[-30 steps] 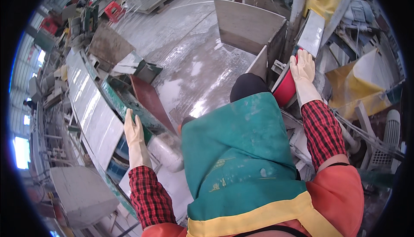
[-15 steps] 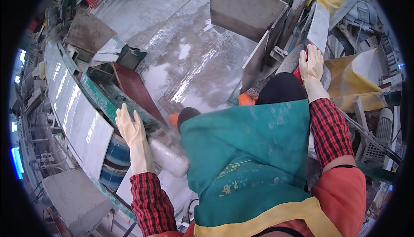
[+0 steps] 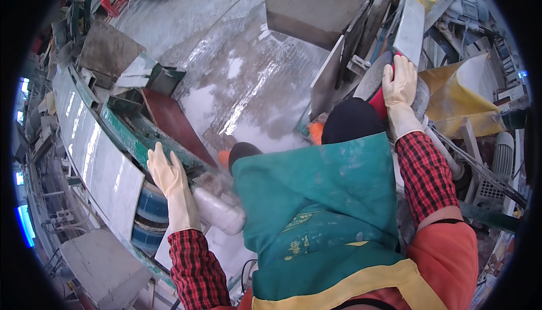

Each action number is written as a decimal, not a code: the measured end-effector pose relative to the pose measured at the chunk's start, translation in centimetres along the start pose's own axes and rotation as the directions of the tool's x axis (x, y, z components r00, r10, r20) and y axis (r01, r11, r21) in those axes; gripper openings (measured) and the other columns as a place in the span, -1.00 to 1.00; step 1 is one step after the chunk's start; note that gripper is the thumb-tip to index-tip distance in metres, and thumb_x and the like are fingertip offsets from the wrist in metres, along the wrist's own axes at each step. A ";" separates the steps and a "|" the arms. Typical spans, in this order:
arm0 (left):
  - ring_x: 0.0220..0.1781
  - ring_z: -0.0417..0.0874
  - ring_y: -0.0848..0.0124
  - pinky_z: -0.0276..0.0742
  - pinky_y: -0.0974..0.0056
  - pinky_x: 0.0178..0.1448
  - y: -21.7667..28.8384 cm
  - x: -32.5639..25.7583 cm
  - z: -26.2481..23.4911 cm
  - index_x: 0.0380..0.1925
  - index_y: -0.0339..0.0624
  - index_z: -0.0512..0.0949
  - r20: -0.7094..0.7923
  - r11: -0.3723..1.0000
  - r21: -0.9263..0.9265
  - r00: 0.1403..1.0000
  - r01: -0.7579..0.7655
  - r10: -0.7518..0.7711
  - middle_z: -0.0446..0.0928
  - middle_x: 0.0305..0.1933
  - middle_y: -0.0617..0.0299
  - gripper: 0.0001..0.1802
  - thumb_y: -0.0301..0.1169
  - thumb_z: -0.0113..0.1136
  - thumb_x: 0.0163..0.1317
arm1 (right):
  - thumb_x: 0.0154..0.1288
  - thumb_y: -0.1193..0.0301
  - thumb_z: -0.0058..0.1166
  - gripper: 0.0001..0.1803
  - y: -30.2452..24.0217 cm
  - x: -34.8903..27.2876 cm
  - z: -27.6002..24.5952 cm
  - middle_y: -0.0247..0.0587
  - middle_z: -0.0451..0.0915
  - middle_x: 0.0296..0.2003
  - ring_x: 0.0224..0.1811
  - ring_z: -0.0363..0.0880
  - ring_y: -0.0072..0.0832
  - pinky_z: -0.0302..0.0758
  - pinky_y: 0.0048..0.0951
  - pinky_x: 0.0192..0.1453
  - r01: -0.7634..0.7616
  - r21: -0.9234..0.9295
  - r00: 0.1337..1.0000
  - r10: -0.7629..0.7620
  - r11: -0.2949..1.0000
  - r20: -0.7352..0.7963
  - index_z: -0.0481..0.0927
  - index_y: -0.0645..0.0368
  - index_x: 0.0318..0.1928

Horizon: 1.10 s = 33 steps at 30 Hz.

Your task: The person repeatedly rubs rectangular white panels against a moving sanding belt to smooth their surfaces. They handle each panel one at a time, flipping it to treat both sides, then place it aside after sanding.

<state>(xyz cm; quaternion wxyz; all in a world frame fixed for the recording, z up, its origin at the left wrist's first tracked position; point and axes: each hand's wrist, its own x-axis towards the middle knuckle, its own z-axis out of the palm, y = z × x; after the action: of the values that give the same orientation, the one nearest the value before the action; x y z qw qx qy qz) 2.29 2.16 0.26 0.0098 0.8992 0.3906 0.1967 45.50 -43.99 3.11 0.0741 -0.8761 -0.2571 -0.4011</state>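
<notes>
Cream rubber gloves cover both my hands. My left hand [image 3: 165, 169] is open, its fingers stretched forward beside the green metal trough [image 3: 127, 126] and near the edge of the long pale slab [image 3: 96, 146]. A rounded whitish, cylinder-like piece [image 3: 217, 211] lies close to that wrist. My right hand [image 3: 402, 84] lies flat with extended fingers on a red and grey rounded part [image 3: 379, 102]. Its fingertips are at the lower end of a narrow white slab [image 3: 410, 30]; whether they press on it I cannot tell. The palm hides much of the red part.
A green apron [image 3: 316, 174] covers my lap. Large grey panels [image 3: 310, 11] lean upright ahead, above a wet floor [image 3: 226, 95]. A reddish-brown board [image 3: 172, 121] stands beside the trough. Yellow sheeting [image 3: 451, 98], cables and a ribbed motor [image 3: 501, 155] are at the right.
The whole view has shifted slightly, moving the surroundings a little left. My right hand stays by the narrow white slab, with more of the red part showing. My left hand keeps its stretched pose.
</notes>
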 end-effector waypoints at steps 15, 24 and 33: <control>0.51 0.30 -0.12 0.15 -0.01 0.58 -2.0 -0.2 1.4 0.32 -0.24 0.43 0.075 0.996 -0.027 0.994 0.082 -0.080 0.42 0.39 -0.23 -0.49 -0.43 0.13 0.38 | 0.22 0.18 0.21 -0.61 -0.4 0.4 -2.1 0.03 0.65 -0.19 -0.11 0.55 0.05 0.42 -0.04 0.11 -0.151 0.293 0.986 0.165 0.944 -0.025 0.64 0.21 -0.08; 0.41 0.41 -0.16 0.20 -0.09 0.56 -0.5 -0.6 1.6 0.29 -0.24 0.45 -0.049 0.997 -0.063 0.997 0.051 -0.054 0.46 0.32 -0.28 -0.44 -0.43 0.23 0.26 | 0.00 -0.27 0.37 0.05 8.0 5.7 5.2 -0.04 0.31 0.38 0.39 0.25 0.05 0.35 0.11 0.40 -0.699 -0.081 0.604 0.647 0.711 0.465 0.38 -0.02 0.43; 0.33 0.46 -0.16 0.29 -0.08 0.47 0.3 -1.0 -0.6 0.22 -0.25 0.50 -0.074 0.988 -0.115 0.991 0.103 -0.112 0.50 0.28 -0.24 -0.46 -0.46 0.28 0.20 | -0.21 0.15 0.46 0.07 5.6 8.3 4.9 0.12 0.32 0.40 0.32 0.48 0.05 0.47 -0.01 0.34 -0.716 -0.294 0.436 0.734 0.633 0.521 0.35 -0.13 0.45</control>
<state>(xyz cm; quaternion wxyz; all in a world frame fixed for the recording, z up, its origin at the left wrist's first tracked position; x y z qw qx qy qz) 1.64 1.17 0.46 0.0545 0.8663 0.4272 0.2532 56.14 -43.88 6.36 0.1408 -0.9795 0.1396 -0.0361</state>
